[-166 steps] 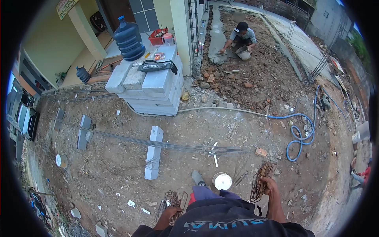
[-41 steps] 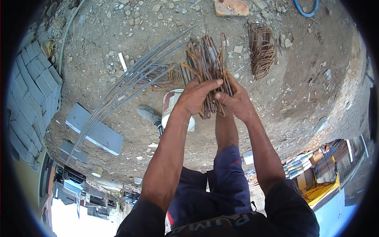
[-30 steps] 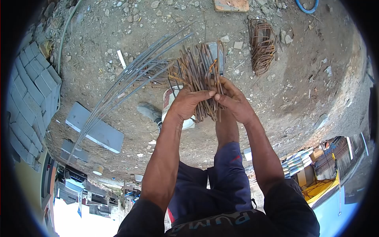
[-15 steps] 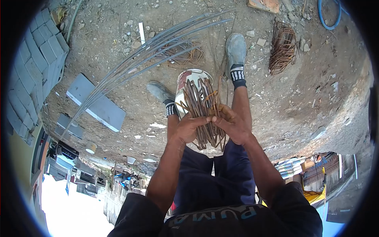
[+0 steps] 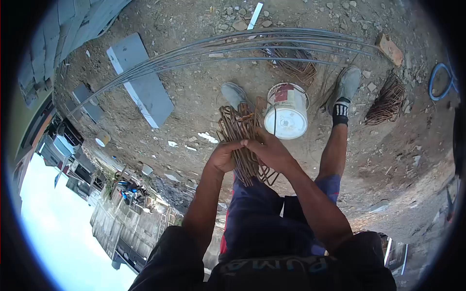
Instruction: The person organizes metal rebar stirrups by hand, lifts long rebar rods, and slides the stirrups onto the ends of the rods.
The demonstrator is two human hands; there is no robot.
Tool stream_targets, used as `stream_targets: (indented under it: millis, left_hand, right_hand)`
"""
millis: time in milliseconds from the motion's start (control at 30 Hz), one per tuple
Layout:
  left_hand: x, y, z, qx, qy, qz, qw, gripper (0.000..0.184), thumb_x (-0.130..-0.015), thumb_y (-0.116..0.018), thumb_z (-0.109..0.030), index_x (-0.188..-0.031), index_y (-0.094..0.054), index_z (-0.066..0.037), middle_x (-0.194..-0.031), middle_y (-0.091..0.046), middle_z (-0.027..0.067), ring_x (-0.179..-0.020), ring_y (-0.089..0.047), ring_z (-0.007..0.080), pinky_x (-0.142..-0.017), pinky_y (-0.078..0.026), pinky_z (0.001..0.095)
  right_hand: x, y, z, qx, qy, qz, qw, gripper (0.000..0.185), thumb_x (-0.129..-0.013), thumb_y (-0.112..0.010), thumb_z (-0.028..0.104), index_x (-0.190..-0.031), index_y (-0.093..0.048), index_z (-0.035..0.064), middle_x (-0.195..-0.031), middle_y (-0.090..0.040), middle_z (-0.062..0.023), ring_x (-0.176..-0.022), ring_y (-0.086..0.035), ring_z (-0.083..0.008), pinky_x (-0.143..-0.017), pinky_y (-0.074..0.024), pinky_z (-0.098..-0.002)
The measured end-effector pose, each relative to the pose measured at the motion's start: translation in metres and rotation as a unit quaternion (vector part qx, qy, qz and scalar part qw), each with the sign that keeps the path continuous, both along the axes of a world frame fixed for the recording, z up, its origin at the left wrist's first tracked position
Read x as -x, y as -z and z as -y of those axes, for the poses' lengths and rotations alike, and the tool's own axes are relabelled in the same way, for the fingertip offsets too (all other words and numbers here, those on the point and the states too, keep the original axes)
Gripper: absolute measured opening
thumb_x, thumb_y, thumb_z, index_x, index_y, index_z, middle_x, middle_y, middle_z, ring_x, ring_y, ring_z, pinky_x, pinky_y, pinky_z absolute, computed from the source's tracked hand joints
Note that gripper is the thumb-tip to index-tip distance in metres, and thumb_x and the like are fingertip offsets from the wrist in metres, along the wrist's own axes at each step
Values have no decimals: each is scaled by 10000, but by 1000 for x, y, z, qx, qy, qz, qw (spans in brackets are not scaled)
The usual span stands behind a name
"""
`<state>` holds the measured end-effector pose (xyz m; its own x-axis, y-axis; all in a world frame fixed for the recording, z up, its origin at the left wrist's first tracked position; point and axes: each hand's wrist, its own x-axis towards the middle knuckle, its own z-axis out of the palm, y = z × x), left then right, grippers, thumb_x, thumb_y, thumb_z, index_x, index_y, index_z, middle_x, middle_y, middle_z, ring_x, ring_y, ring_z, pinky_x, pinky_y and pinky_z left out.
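Observation:
Both my hands hold one bundle of rusty bent metal stirrups (image 5: pixel 239 127) in front of my legs. My left hand (image 5: pixel 226 154) wraps round its left side, and my right hand (image 5: pixel 270 152) grips its right side, the thumbs meeting over the rods. The fingers behind the bundle are partly hidden. Right of the bundle, a white bucket (image 5: pixel 286 116) with a lid stands between my feet. A second pile of stirrups (image 5: pixel 294 62) lies on the ground beyond the bucket, partly under long thin rods (image 5: pixel 204 47). Another pile (image 5: pixel 387 103) lies to the right of my right foot.
A grey block (image 5: pixel 144 87) lies under the rods at the left, with a smaller block (image 5: pixel 88 103) beyond it. Stacked pale blocks (image 5: pixel 65 41) are at the upper left. A brick (image 5: pixel 390 50) and a blue hose (image 5: pixel 440 82) lie at the right.
The view has turned, and the bundle in my hands has moved left of the bucket, which it overlapped half a second ago. Earlier, each hand held a separate bunch; both now grip one bundle.

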<state>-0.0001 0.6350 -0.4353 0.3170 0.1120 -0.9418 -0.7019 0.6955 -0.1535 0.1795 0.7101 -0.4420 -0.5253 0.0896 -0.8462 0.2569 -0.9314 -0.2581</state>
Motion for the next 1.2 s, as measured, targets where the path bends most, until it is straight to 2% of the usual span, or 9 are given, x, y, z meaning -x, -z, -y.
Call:
stream_targets:
  millis: [133,200,367,467,533,667,767,1000,1200]
  left_hand:
    - [58,56,13,-26,-61,37,997,318,-921,-628,-152,-1179,-599,32,-1094,-683,142,-988,-686,251,-899,-559,401]
    - [86,101,19,-35,-108,86,990,305,-927,-623,-161,-1171,-604,22,-1079,-685,142,-978,-688,252,-892,-563,404]
    - [104,214,29,12,-130,40,991,283,-929,-648,-237,-1122,-630,-31,-1052,-691,104,-955,-684,235,-883,-562,393]
    - [107,252,25,14,-117,50,992,272,-923,-662,-263,-1094,-643,-51,-1040,-695,89,-934,-684,226,-863,-563,390]
    - [110,248,21,29,-89,53,994,256,-924,-662,-280,-1057,-655,-61,-1003,-701,77,-895,-691,219,-821,-576,394]
    - [124,256,38,11,-87,65,994,291,-939,-636,-313,-1085,-643,-61,-1007,-697,85,-896,-682,222,-829,-564,386]
    - [130,250,52,10,-76,33,997,333,-942,-630,-341,-1123,-627,-61,-1015,-687,85,-917,-667,231,-846,-544,374]
    - [126,244,83,46,-127,4,991,388,-935,-644,-357,-1171,-597,-53,-1081,-664,89,-975,-650,219,-872,-536,381]
    - [122,238,91,8,-144,6,990,373,-946,-637,-301,-1208,-581,-42,-1157,-644,86,-1029,-637,202,-925,-517,369]
  right_hand:
    - [63,46,7,-114,-43,45,992,410,-914,-608,318,-1168,-591,-4,-863,-640,-96,-685,-598,-138,-596,-476,-317]
    - [95,78,1,-66,-70,72,993,418,-905,-605,326,-1140,-607,-20,-898,-649,-127,-751,-618,-173,-655,-490,-345]
    - [137,179,5,22,-137,175,975,466,-894,-584,354,-1141,-619,-40,-975,-657,-182,-839,-633,-243,-741,-492,-386]
    - [151,207,6,56,-140,231,961,495,-897,-568,376,-1172,-612,-34,-1020,-662,-181,-870,-639,-261,-757,-487,-393]
    - [156,197,0,67,-144,238,958,527,-908,-564,400,-1211,-593,-31,-1066,-666,-168,-915,-643,-268,-789,-483,-389]
    - [137,227,30,134,-8,209,969,451,-958,-575,370,-1228,-575,10,-1138,-667,-92,-998,-637,-219,-895,-482,-368]
    - [130,224,44,139,30,147,979,526,-935,-577,389,-1282,-540,-5,-1281,-601,-140,-1141,-564,-249,-950,-423,-460]
    - [126,222,58,237,109,52,964,346,-910,-641,335,-1156,-605,94,-1079,-671,-65,-958,-651,-203,-843,-521,-388]
    - [142,246,53,230,-35,154,960,477,-830,-740,437,-1143,-632,94,-1046,-687,-51,-985,-637,-183,-865,-502,-384]
